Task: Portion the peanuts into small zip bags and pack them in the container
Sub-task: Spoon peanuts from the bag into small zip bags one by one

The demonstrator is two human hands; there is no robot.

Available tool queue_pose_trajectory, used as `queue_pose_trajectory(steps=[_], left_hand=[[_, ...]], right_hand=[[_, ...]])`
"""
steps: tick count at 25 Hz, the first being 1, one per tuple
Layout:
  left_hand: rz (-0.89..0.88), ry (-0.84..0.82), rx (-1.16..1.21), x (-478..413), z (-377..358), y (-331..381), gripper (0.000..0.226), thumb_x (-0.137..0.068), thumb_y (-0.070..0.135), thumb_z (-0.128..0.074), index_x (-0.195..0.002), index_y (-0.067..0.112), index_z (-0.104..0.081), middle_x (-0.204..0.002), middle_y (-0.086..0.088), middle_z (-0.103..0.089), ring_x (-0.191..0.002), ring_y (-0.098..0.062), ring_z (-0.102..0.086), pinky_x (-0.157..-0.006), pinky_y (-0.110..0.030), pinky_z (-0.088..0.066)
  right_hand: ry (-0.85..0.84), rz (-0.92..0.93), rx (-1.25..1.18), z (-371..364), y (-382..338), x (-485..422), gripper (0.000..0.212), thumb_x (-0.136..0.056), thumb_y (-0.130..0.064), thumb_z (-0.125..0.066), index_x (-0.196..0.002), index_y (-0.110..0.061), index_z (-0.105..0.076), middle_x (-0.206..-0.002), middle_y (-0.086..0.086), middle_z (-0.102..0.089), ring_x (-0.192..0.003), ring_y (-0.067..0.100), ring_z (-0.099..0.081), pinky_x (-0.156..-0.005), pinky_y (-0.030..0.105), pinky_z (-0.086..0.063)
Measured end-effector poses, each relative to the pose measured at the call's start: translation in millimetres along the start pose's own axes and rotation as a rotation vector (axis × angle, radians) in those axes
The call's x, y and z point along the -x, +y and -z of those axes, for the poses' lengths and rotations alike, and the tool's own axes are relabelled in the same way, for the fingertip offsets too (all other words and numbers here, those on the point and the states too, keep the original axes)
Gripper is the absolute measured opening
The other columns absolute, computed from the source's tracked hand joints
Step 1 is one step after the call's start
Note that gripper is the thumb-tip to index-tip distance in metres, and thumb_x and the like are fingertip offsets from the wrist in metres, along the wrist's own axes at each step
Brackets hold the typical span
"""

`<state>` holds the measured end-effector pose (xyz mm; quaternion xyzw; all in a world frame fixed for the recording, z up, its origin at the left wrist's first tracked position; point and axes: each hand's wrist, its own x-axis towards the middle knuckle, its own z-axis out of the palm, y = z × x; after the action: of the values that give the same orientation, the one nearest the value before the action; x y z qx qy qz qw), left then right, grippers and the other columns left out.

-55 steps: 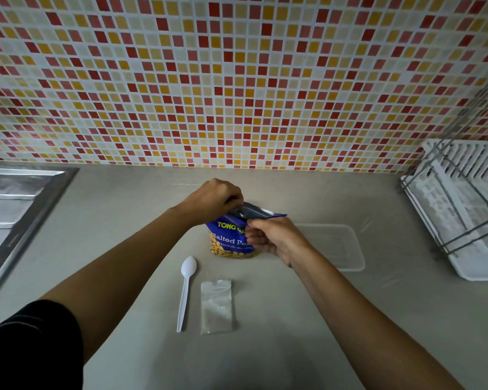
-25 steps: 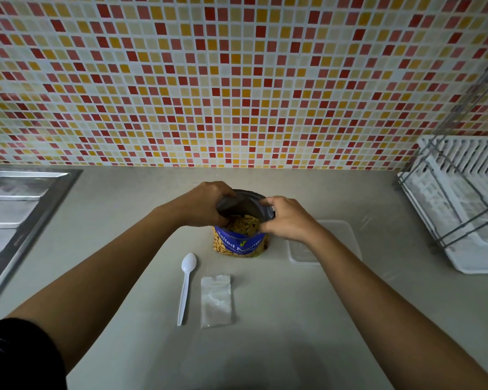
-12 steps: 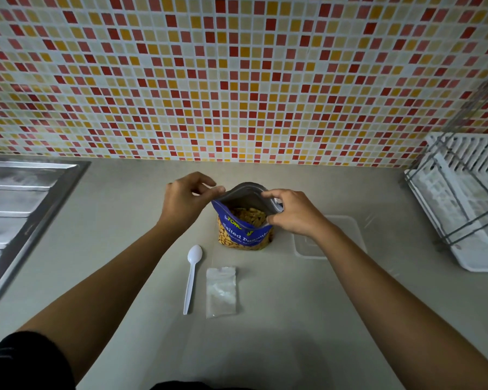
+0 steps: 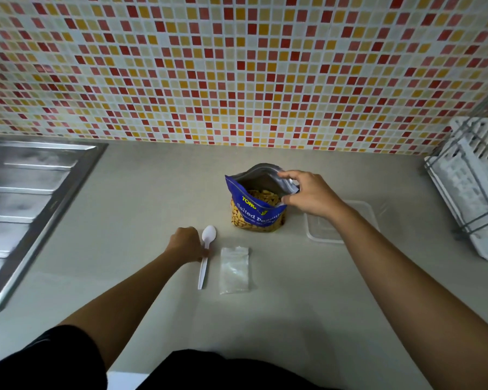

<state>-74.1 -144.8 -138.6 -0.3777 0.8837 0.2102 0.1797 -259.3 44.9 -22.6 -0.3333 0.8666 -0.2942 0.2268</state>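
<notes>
A blue bag of salted peanuts (image 4: 255, 213) stands upright on the counter with its mouth wide and peanuts showing inside. My right hand (image 4: 310, 194) pinches the right edge of that mouth. My left hand (image 4: 188, 243) rests on the counter with its fingers on the handle of a white plastic spoon (image 4: 206, 256), which still lies flat. A small clear zip bag (image 4: 234, 270) lies flat just right of the spoon. A clear plastic container (image 4: 327, 230) sits right of the peanut bag, partly hidden by my right forearm.
A steel sink drainboard (image 4: 26, 198) fills the left side. A white dish rack with wire frame (image 4: 473, 184) stands at the right. The mosaic tile wall (image 4: 237, 66) closes off the back of the grey counter (image 4: 293, 305).
My left hand let go of the peanut bag's mouth and dropped down to the spoon's handle. My right hand kept its hold on the bag, which stays spread wide.
</notes>
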Motion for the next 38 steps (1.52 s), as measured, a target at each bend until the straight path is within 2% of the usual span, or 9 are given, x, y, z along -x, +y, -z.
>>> queue_pose_trajectory(steps=[6,10,14,17,21,28,32,35,38], left_hand=[[0.051,0.05,0.009,4.1,-5.9,13.4,0.033,-0.077,0.03,-0.07,-0.093,0.003,-0.062,-0.081,-0.007,-0.057,-0.074,-0.021,-0.055,-0.05,-0.02,-0.036],[0.125,0.055,0.129,-0.9,-4.8,9.2,0.03,-0.078,0.027,-0.069,-0.092,0.002,-0.063,-0.082,-0.008,-0.059,-0.074,-0.022,-0.057,-0.061,-0.026,-0.043],[0.131,0.18,0.506,-2.7,31.2,10.9,0.018,-0.082,0.022,-0.058,-0.075,0.006,-0.063,-0.077,-0.012,-0.066,-0.074,-0.029,-0.066,-0.07,-0.031,-0.053],[-0.085,0.319,0.858,8.8,87.6,31.0,0.019,-0.095,0.024,-0.045,-0.1,0.011,-0.058,-0.087,-0.006,-0.061,-0.065,-0.021,-0.063,-0.063,-0.032,-0.054],[-0.462,0.317,0.577,30.0,150.9,60.8,0.017,-0.093,0.025,-0.051,-0.107,0.018,-0.059,-0.088,0.0,-0.059,-0.061,-0.015,-0.058,-0.054,-0.021,-0.045],[-0.668,0.168,-0.254,33.2,153.3,113.6,0.014,-0.084,0.011,-0.061,-0.098,0.014,-0.06,-0.099,-0.003,-0.065,-0.082,-0.01,-0.054,-0.069,-0.02,-0.044],[-0.714,-0.058,-0.079,30.8,142.6,127.4,0.011,-0.087,0.014,-0.057,-0.096,0.018,-0.061,-0.104,0.0,-0.065,-0.096,-0.014,-0.06,-0.068,-0.018,-0.048],[-0.641,-0.176,0.347,29.5,131.7,129.3,0.013,-0.091,0.023,-0.056,-0.1,0.014,-0.052,-0.095,-0.005,-0.069,-0.086,-0.016,-0.068,-0.067,-0.018,-0.056],[-0.561,-0.055,0.569,25.6,121.2,128.0,0.021,-0.095,0.032,-0.045,-0.093,0.012,-0.049,-0.095,-0.013,-0.069,-0.079,-0.021,-0.07,-0.073,-0.028,-0.058]], right_hand=[[0.021,0.001,-0.015,-6.0,0.2,2.9,0.061,-0.081,-0.004,-0.065,-0.135,-0.023,-0.045,-0.142,0.007,-0.045,-0.112,0.018,-0.052,-0.068,0.016,-0.039],[0.022,0.005,-0.028,-6.7,0.5,3.7,0.061,-0.081,-0.004,-0.065,-0.136,-0.023,-0.045,-0.141,0.006,-0.046,-0.109,0.017,-0.052,-0.065,0.015,-0.038],[0.024,0.001,-0.031,-7.8,1.5,3.8,0.061,-0.08,-0.004,-0.065,-0.135,-0.023,-0.046,-0.141,0.006,-0.047,-0.11,0.018,-0.053,-0.071,0.018,-0.041],[0.015,0.001,-0.042,-9.2,2.7,3.9,0.062,-0.08,-0.005,-0.066,-0.136,-0.023,-0.045,-0.142,0.006,-0.046,-0.12,0.023,-0.05,-0.081,0.023,-0.043],[-0.008,0.008,-0.066,-5.9,2.3,1.5,0.06,-0.077,-0.005,-0.068,-0.132,-0.019,-0.049,-0.132,0.007,-0.055,-0.114,0.021,-0.054,-0.079,0.022,-0.042],[0.013,0.044,-0.066,-1.0,0.5,3.7,0.057,-0.076,-0.004,-0.069,-0.129,-0.017,-0.052,-0.126,0.007,-0.059,-0.101,0.014,-0.053,-0.079,0.022,-0.04],[0.022,0.036,-0.066,-2.0,0.5,3.2,0.059,-0.076,-0.005,-0.068,-0.131,-0.017,-0.051,-0.127,0.008,-0.058,-0.105,0.021,-0.057,-0.08,0.022,-0.04],[0.017,0.028,-0.088,-1.6,2.3,2.7,0.058,-0.075,-0.007,-0.068,-0.129,-0.019,-0.052,-0.121,0.008,-0.061,-0.095,0.016,-0.055,-0.076,0.023,-0.041],[0.018,0.032,-0.099,-2.1,4.9,1.8,0.056,-0.075,-0.008,-0.067,-0.128,-0.02,-0.053,-0.121,0.006,-0.062,-0.095,0.016,-0.055,-0.077,0.022,-0.041]])
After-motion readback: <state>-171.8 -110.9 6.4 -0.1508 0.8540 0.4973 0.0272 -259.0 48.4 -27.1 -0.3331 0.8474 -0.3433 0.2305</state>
